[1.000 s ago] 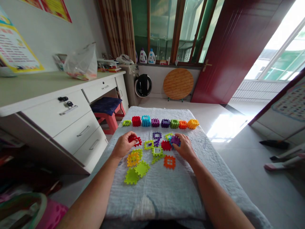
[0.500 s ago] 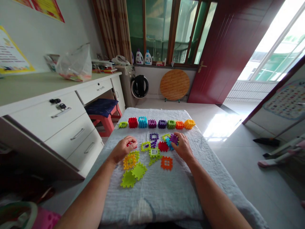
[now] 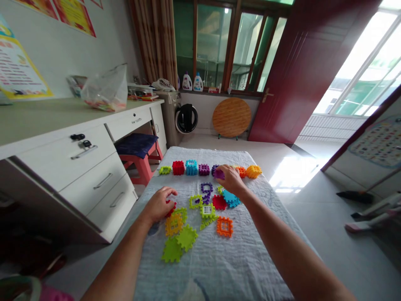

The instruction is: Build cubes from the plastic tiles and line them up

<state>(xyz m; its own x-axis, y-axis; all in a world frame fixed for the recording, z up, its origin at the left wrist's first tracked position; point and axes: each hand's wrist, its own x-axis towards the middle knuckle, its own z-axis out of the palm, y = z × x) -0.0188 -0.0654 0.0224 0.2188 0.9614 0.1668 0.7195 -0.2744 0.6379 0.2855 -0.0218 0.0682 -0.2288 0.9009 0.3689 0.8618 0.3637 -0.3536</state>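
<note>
My right hand (image 3: 231, 180) reaches over the far row of stacked plastic building panels, its fingers closed on a purple panel (image 3: 219, 173). It hides part of that row, including most of a dark purple stack (image 3: 214, 169). My left hand (image 3: 159, 205) is low at the left of the cloth, curled over a red panel (image 3: 171, 208) partly hidden by its fingers. Loose panels lie between the hands: a dark purple frame (image 3: 206, 187), a red square (image 3: 219, 202), a blue one (image 3: 232, 199) and an orange frame (image 3: 224, 226). Yellow (image 3: 174, 225) and green panels (image 3: 187, 238) lie nearer me.
The row also has red (image 3: 178, 167), light blue (image 3: 191, 167), purple (image 3: 204, 169) and yellow stacks (image 3: 254, 171). A pale cloth (image 3: 200, 276) covers the table. At the left stand a white desk (image 3: 69, 163) and a pink stool (image 3: 142, 167).
My right hand has carried the purple panel away from the blue panel, forward and left to the far row. My left hand has shifted slightly left with the red panel. The view has tilted up a little.
</note>
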